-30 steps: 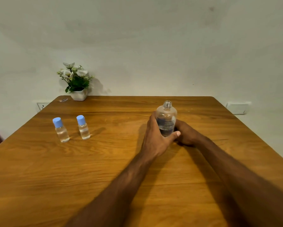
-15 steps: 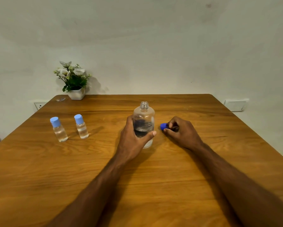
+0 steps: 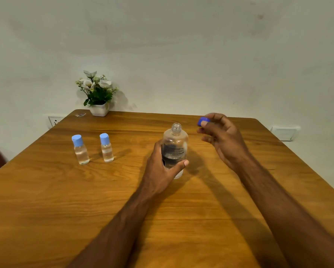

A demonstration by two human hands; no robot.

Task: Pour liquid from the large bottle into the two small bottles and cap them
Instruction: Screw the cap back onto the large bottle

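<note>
Two small clear plastic bottles (image 3: 80,149) (image 3: 106,148) with light-blue caps stand upright near the wooden table's (image 3: 46,200) left edge, capped and holding liquid. Left hand (image 3: 162,171) grips the large clear labelled bottle (image 3: 175,149), upright mid-table, neck open. Right hand (image 3: 223,140) pinches its dark-blue cap (image 3: 203,120), raised just right of the neck. Judgement: recapping is next; the right hand is nearer.

The table (image 3: 65,200) is warm honey-brown wood with darker streaked grain. The large bottle (image 3: 175,149) is clear with a dark label bearing pale print. The cap (image 3: 202,120) is deep blue. The two small bottles, one on the left (image 3: 80,150) and one on the right (image 3: 106,148), are clear with light blue caps. The flower pot (image 3: 99,109) is white, with white blooms and green leaves. The wall (image 3: 181,55) is off-white.
</note>
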